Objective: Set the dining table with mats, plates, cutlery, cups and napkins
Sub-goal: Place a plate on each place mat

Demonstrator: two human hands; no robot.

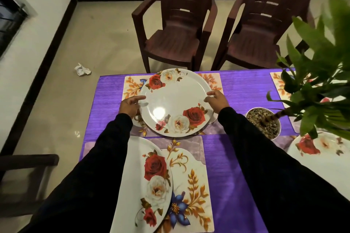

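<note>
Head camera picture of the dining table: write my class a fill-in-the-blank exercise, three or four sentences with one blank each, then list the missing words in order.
1. The left hand and right hand hold the far plate at opposite ____.
2. The tablecloth is ____ in colour.
3. Behind the table stand ____ brown chairs.
4. The white pot beside the plate is filled with ____.

Missing words: edges; purple; two; pebbles

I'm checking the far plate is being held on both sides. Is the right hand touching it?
Touching. The head view shows the right hand with its fingertips on the right rim of the far plate, no gap visible, while the left hand holds the opposite rim.
</note>
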